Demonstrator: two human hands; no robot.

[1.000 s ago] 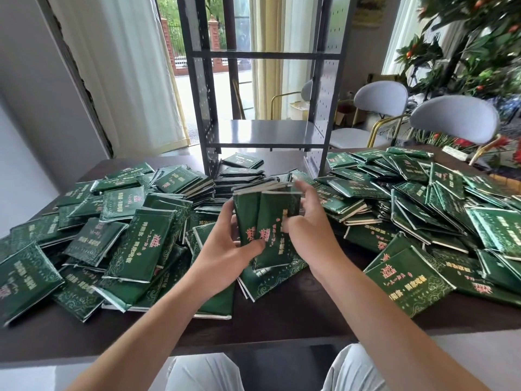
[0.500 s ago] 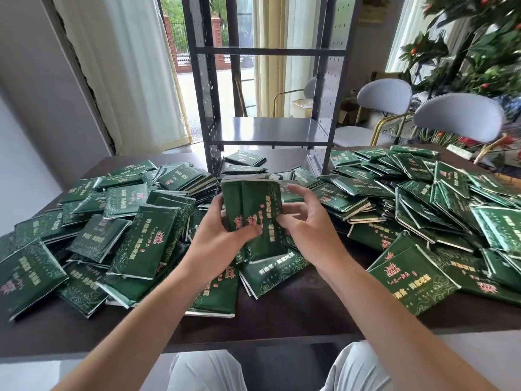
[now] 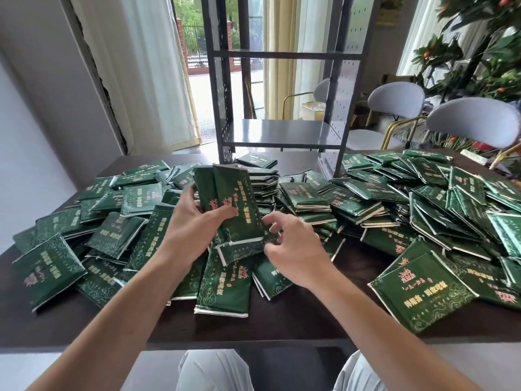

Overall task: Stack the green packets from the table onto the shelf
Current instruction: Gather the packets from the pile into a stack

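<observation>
Fingers of my left hand (image 3: 189, 230) curl round a bundle of green packets (image 3: 231, 204), held upright above the heap. Just beside it my right hand (image 3: 293, 249) hovers, fingers loosely bent, gripping nothing that I can see. More packets (image 3: 423, 294) cover the dark table (image 3: 282, 320). Beyond stands the metal shelf (image 3: 279, 135), its board bare.

The green packets (image 3: 424, 290) bear gold and red Chinese characters, too blurred to read.

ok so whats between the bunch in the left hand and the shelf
In the head view, a stack of green packets on the table lies between the held bunch in the left hand and the shelf.
</observation>
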